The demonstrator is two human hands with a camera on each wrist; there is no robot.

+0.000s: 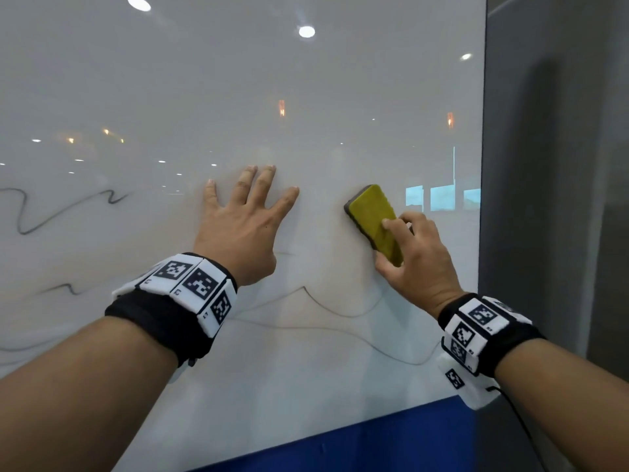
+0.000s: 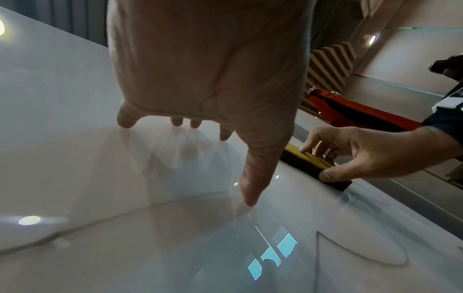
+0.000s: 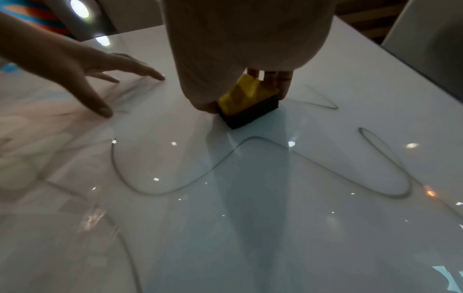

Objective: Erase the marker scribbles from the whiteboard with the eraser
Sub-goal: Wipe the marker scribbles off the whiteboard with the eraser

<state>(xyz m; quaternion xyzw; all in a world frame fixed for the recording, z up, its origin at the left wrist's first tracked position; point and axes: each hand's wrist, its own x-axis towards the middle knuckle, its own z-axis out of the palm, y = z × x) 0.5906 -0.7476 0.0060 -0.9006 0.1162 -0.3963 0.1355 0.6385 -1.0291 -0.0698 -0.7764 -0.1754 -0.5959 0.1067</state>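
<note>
A glossy whiteboard [image 1: 306, 97] fills the head view. My right hand [image 1: 415, 253] grips a yellow eraser [image 1: 372, 216] with a dark felt base, pressed flat on the board at centre right. In the right wrist view the eraser [image 3: 246, 99] is held between thumb and fingers, felt side on the board. My left hand [image 1: 245, 212] lies flat on the board with fingers spread, left of the eraser; its fingertips [image 2: 248, 198] touch the surface. Thin dark scribbles [image 1: 340, 311] run below both hands, and darker ones [image 1: 68, 206] sit at the far left. A wavy line [image 3: 200, 170] curves just beyond the eraser.
The whiteboard's right edge [image 1: 481, 199] meets a grey wall panel [image 1: 544, 165]. A blue panel [image 1: 374, 444] lies beneath the board's lower edge. Ceiling lights and windows reflect in the glossy surface. A cable hangs from my right wristband [image 1: 483, 335].
</note>
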